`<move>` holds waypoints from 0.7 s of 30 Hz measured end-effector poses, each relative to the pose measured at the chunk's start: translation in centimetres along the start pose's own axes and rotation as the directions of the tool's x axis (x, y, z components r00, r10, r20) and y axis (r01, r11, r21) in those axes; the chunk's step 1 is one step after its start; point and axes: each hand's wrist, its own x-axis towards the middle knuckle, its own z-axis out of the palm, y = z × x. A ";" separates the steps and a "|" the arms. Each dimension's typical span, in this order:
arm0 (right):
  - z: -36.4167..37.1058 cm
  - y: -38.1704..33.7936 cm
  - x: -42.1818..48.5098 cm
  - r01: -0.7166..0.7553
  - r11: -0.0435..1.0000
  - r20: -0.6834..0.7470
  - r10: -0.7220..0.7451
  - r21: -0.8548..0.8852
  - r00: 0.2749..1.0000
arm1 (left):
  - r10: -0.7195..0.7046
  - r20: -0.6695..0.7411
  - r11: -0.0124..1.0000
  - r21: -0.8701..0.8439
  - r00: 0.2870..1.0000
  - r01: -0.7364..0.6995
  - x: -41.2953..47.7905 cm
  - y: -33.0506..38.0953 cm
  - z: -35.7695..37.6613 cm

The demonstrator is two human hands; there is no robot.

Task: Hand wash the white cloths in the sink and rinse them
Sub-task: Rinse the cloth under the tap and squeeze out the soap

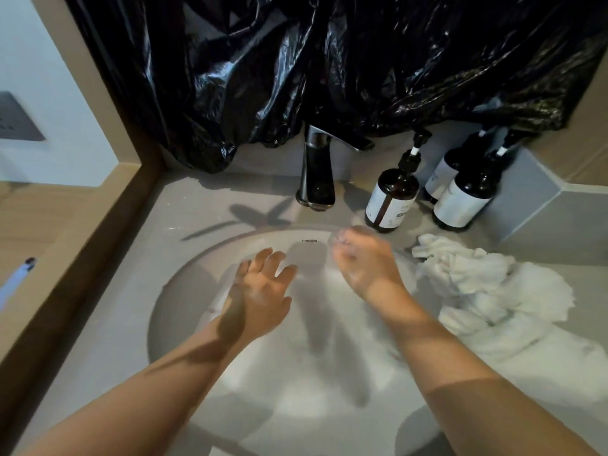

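Bordering the sink [194, 271]: faucet [317, 172], bottles [391, 199], cloths [493, 291].

Bathroom: sink [184, 268], faucet [316, 169], pump bottles [393, 199]

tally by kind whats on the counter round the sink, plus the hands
bottles: 3
faucet: 1
cloth pile: 1 (the cloths in it cannot be told apart)
hands: 2, left hand and right hand, both over the sink
total: 7
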 end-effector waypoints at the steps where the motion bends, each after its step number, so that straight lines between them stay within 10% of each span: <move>1: -0.6 -0.8 0.8 0.011 0.999 -0.092 -0.008 0.032 0.996 | 0.011 -0.004 1.000 -0.002 1.000 -0.011 0.1 0.0 -0.5; 6: -3.3 -4.1 4.9 0.259 0.962 -0.391 -0.205 0.088 0.897 | -0.003 -0.001 1.000 -0.009 1.000 0.003 -0.2 0.0 -2.0; 10: -3.9 -5.6 6.3 0.143 0.989 -0.373 -0.146 -0.036 0.916 | -0.022 0.014 1.000 -0.010 1.000 0.023 0.1 0.0 -2.1; 16: -5.4 -7.2 8.7 -0.081 0.779 -0.249 0.295 0.622 0.923 | -0.062 0.083 0.997 -0.047 0.995 0.066 1.3 -0.3 -2.5; 21: -5.9 -6.3 8.1 0.155 0.962 -0.414 -0.050 0.224 0.909 | -0.128 0.262 0.987 -0.057 0.956 0.148 2.0 -0.6 -3.2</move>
